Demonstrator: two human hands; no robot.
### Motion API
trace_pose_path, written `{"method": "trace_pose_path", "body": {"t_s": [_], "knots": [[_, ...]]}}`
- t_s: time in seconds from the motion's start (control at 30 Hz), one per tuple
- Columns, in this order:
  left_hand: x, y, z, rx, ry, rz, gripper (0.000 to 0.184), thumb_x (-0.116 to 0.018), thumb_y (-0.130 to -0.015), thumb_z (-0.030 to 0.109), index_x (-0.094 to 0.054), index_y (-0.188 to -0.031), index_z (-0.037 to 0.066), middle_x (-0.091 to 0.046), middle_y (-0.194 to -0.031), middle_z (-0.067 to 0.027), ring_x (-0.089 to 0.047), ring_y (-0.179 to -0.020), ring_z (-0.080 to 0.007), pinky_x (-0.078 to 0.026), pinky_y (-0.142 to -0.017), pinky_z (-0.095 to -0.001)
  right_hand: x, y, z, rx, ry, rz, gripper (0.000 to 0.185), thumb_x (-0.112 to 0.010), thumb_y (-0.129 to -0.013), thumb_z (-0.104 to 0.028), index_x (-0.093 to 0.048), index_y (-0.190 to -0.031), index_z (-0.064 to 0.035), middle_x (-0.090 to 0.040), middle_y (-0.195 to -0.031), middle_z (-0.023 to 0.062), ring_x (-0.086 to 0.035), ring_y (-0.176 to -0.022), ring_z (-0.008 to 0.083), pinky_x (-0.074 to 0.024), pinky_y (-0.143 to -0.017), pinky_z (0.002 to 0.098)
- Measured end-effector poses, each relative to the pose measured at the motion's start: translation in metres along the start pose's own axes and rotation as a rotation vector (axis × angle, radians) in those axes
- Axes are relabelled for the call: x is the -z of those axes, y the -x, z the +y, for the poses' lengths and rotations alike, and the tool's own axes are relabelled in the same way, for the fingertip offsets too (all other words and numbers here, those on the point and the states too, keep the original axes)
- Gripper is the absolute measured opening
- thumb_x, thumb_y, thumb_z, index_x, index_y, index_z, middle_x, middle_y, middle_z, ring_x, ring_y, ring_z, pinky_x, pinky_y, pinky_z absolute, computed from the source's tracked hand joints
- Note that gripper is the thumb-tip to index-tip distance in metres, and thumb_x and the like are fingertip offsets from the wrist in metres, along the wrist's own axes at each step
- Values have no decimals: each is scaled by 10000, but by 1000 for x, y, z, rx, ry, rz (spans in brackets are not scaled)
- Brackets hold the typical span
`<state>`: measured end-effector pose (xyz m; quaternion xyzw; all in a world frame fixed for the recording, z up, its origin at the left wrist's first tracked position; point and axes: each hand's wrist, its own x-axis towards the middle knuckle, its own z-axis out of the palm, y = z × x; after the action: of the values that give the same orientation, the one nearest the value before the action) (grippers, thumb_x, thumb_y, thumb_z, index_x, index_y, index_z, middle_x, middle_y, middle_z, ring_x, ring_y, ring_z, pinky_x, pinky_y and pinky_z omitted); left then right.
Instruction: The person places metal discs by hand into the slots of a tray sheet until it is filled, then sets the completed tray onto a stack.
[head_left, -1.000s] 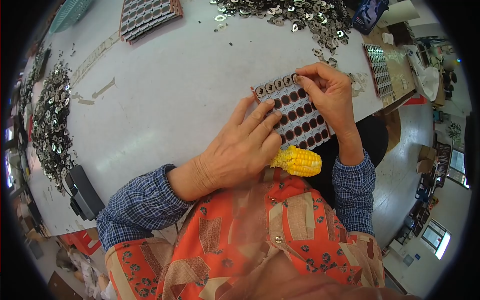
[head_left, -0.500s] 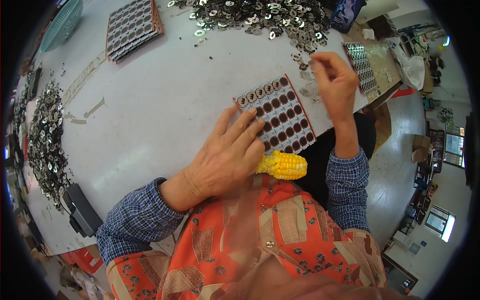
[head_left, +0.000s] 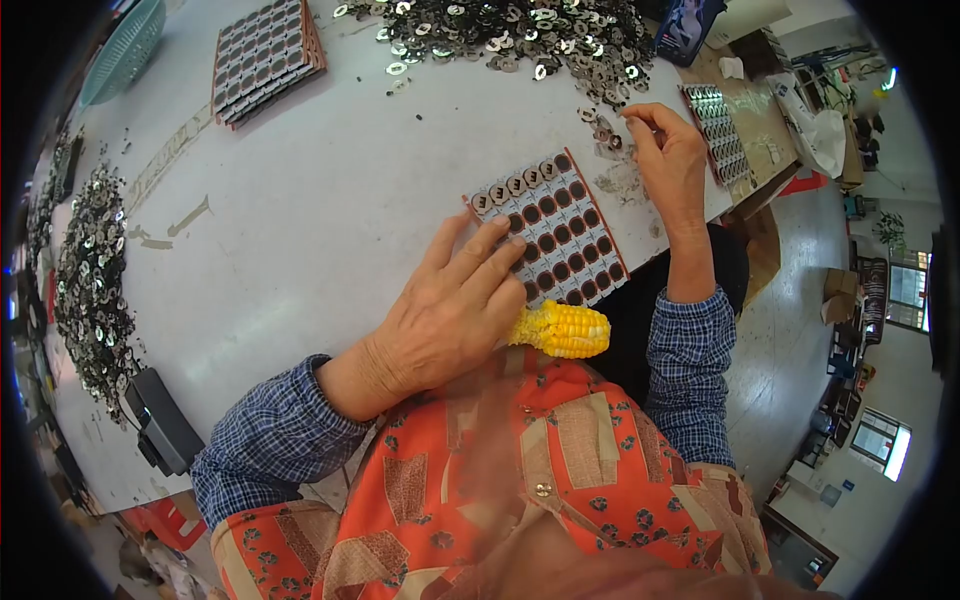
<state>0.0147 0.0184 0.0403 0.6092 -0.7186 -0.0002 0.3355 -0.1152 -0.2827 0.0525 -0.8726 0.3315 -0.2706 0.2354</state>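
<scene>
A sheet of round dark discs in rows with red-brown edges (head_left: 565, 228) lies on the table; its far row carries several silver metal pieces (head_left: 515, 185). My left hand (head_left: 445, 305) rests palm down, index and middle fingertips stretched onto the sheet's left side. A partly eaten corn cob (head_left: 570, 331) juts out on its thumb side, over the table edge; the hand seems to hold it, though the thumb is hidden. My right hand (head_left: 672, 165) is raised right of the sheet, thumb and forefinger pinched beside loose metal pieces (head_left: 603, 130). Whatever is in that pinch is too small to name.
A large heap of metal pieces (head_left: 520, 35) lies at the back, another heap (head_left: 90, 290) at the left. Stacked sheets (head_left: 265, 60), a green basket (head_left: 125, 50), a phone (head_left: 688, 28), another filled sheet (head_left: 715, 130) and a black device (head_left: 160, 420) stand around.
My right hand has shifted slightly, its pinched fingertips still by the loose metal pieces. The left hand, corn cob and sheet are almost unchanged; the whole view has moved a little.
</scene>
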Motion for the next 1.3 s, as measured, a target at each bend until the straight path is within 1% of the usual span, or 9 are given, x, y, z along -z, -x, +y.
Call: {"method": "trace_pose_path", "body": {"t_s": [0.23,0.43,0.53,0.73,0.83,1.03,1.13,1.23,1.3], "knots": [[0,1,1,-1,-8,-9,320,-776,-765,91,-619,-1020,-23,-689,-1356,-257,-629,-1379,-457,-427,-1199,-690,-5,2,-4,-21,73,-90,128,-782,-913,-147,-795,-978,-38,-776,-969,79,-728,-712,206,-570,-741,371],[-1,0,1,-7,-2,33,225,-711,-807,117,-615,-961,-15,-708,-1288,-275,-650,-1325,-453,-452,-1154,-685,0,6,-15,-1,-86,-1,67,-767,-926,-68,-771,-959,-9,-784,-877,76,-729,-676,129,-557,-626,305],[-3,-2,1,-16,-10,56,182,-675,-834,136,-612,-929,-7,-718,-1251,-281,-662,-1296,-450,-467,-1130,-682,6,11,-25,-137,-474,-159,53,-736,-963,-26,-779,-994,-16,-781,-843,54,-722,-682,73,-526,-551,232],[-1,0,1,3,-9,13,229,-736,-800,102,-612,-958,-6,-708,-1308,-261,-653,-1338,-447,-453,-1165,-674,10,21,-37,-226,-563,-490,111,-725,-1011,-12,-801,-1090,-25,-767,-841,31,-688,-667,42,-504,-501,201],[-1,0,1,12,-5,15,266,-768,-777,75,-616,-977,-12,-704,-1334,-255,-650,-1355,-448,-450,-1180,-672,4,26,-40,-219,-491,-492,119,-727,-1015,-14,-812,-1098,-28,-779,-887,30,-675,-681,37,-500,-537,205],[2,-5,4,36,58,34,257,-762,-781,64,-619,-977,-22,-705,-1318,-268,-651,-1348,-461,-466,-1163,-670,-7,30,-39,95,-391,-415,125,-712,-1017,-10,-825,-1067,-26,-777,-941,6,-669,-714,39,-497,-625,216],[3,-4,4,35,55,36,253,-756,-779,63,-615,-970,-26,-704,-1316,-273,-652,-1343,-466,-474,-1156,-667,-7,30,-42,93,-374,-403,114,-726,-1007,-14,-821,-1069,-17,-766,-921,10,-681,-753,48,-515,-646,221],[1,-3,5,39,49,33,249,-746,-780,68,-612,-966,-28,-702,-1319,-278,-650,-1347,-469,-475,-1155,-668,-2,32,-60,-282,-310,-415,114,-744,-992,-11,-822,-1076,-7,-771,-949,23,-691,-812,52,-521,-673,223],[1,-3,6,40,37,27,246,-741,-783,73,-611,-965,-30,-700,-1322,-281,-647,-1354,-471,-471,-1161,-672,-4,36,-56,-217,-344,-381,124,-757,-980,-6,-823,-1085,-4,-760,-945,27,-687,-823,53,-521,-677,229]]}}
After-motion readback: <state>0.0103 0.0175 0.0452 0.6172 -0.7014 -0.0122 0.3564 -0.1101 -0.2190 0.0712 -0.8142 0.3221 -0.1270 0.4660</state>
